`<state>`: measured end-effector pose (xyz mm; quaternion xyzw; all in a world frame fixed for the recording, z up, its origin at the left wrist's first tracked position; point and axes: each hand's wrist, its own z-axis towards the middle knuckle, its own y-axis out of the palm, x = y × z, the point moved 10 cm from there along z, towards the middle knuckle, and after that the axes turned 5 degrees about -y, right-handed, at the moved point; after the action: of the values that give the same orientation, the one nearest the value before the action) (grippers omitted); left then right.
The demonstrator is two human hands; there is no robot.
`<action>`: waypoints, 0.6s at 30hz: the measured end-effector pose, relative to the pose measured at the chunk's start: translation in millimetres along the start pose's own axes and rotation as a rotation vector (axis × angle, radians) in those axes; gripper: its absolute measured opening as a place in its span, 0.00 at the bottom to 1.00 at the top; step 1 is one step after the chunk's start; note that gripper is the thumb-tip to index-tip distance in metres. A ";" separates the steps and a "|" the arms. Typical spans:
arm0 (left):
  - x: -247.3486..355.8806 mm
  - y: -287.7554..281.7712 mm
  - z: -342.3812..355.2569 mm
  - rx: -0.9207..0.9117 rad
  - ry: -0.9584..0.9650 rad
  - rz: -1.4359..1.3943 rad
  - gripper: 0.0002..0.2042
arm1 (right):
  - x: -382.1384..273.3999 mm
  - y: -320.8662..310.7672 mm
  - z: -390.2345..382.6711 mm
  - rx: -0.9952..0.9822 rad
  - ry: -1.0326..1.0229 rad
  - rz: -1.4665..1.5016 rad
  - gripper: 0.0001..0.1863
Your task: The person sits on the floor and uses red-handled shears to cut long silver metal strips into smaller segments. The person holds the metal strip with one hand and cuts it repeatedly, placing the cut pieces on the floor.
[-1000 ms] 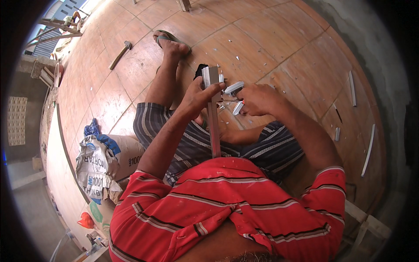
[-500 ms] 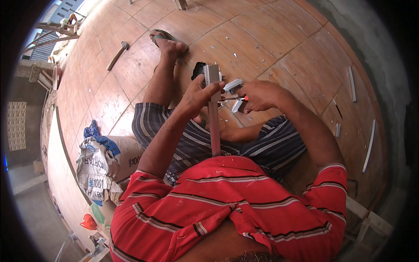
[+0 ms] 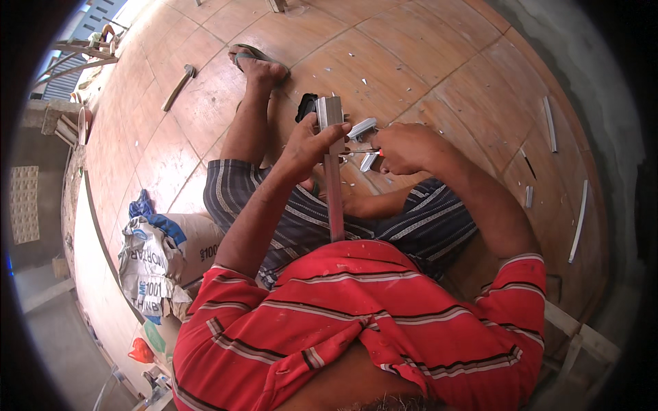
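Note:
My left hand is wrapped round a long grey metal channel, thumb across its front. The strip stands lengthwise between my bent legs, its lower end against my red striped shirt. In my closed right hand is a hand tool with a thin metal end and a red grip. That end points left at the channel, just below my left thumb; I cannot tell whether they touch. My fingers hide most of the grip. Short ribbed metal offcuts lie between my hands, and a black case-like object lies beyond the left one.
A hammer lies on the tiled floor at the far left. Printed sacks stand by my left knee. Thin metal strips and small scraps are scattered on the right, near a raised edge.
The view has shifted slightly, moving the floor and sacks a little left. Both hands keep nearly the same place on the channel and tool, and less of the red grip shows.

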<state>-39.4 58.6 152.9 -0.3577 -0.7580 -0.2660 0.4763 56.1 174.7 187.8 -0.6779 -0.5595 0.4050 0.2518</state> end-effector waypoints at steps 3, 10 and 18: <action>2.4 2.5 0.2 -0.004 0.011 0.029 0.27 | 1.0 2.8 2.0 -0.002 0.011 -0.013 0.16; -0.1 -2.8 -5.1 0.082 -0.027 0.070 0.27 | 1.0 6.7 3.1 0.045 0.026 0.022 0.14; -25.6 -1.8 2.2 -0.009 -0.041 -0.037 0.39 | 12.9 6.8 -4.6 0.110 -0.008 0.089 0.15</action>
<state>-34.6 51.7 128.6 -0.3511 -0.7730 -0.2707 0.4538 64.3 185.9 181.5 -0.6856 -0.5066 0.4486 0.2683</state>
